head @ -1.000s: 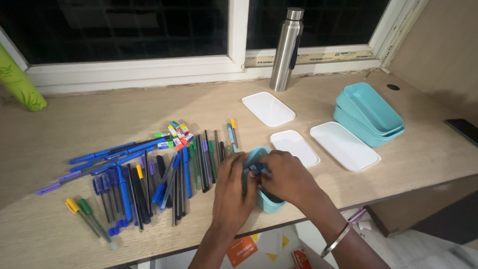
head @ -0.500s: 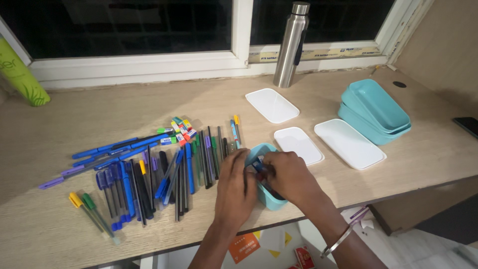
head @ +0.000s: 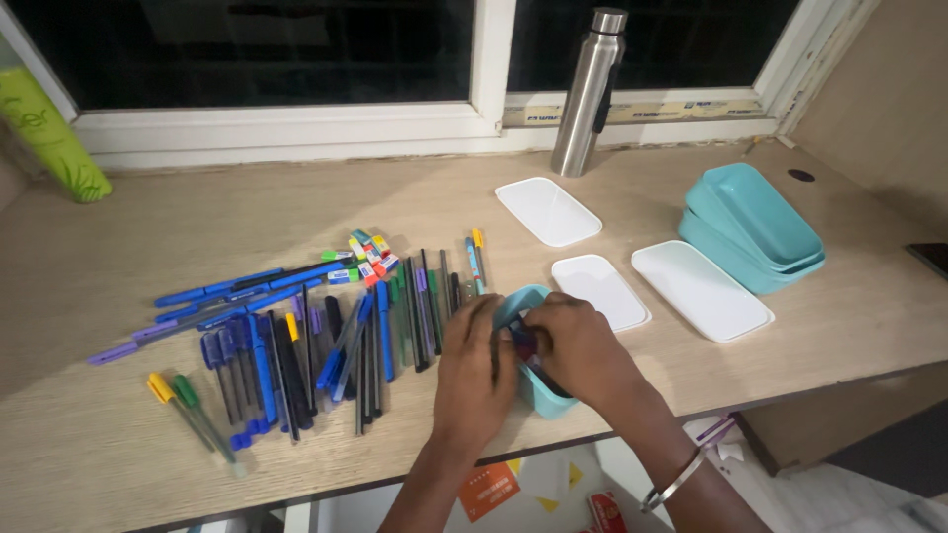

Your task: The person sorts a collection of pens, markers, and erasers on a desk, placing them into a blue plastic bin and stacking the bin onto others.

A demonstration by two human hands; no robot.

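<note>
The scene is seen by one head-worn camera, angled down and forward from above the desk's (head: 118, 464) near edge. The hands are seen close below; the window (head: 296, 49) is faced at the far side.

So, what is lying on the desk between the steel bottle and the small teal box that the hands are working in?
In the head view, two white lids: a larger one near the steel bottle, a smaller one beside the small teal box.
</note>
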